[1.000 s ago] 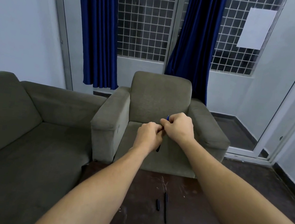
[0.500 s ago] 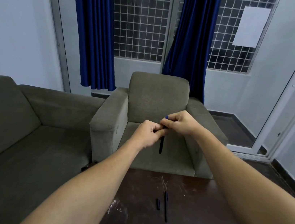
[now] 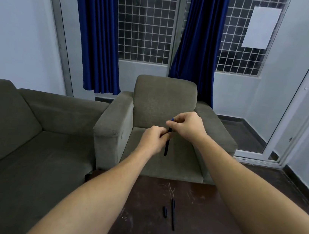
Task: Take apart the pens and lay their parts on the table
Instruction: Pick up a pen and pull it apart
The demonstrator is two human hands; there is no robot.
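- Head view, centre of the frame: I see both hands raised in front of the armchair [image 3: 163, 102], working on one pen [image 3: 167, 144].
- The pen is dark and hangs nearly upright, with its lower end pointing down toward the seat cushion and a blue tip showing just above my right fingers.
- My left hand [image 3: 151, 139] is closed around the pen's middle, with fingers curled and the barrel running down past them on the right side.
- My right hand [image 3: 186, 124] is closed in a pinch on the pen's upper end, just above and to the right of the left hand; the two hands are almost touching.
- I cannot tell whether the top piece has come loose from the barrel, because the fingers cover the joint.
- Lower centre of the frame: the dark, scratched table [image 3: 203, 232] sits between my forearms.
- On it lie two dark pen parts: a long thin part [image 3: 173, 214] and, just left of it, a short part [image 3: 165, 211], side by side and not touching.
- Left of the frame: a grey sofa [image 3: 17, 137] stands beside the armchair.
- Upper part of the frame: blue curtains [image 3: 100, 30] hang over a gridded window [image 3: 147, 20].
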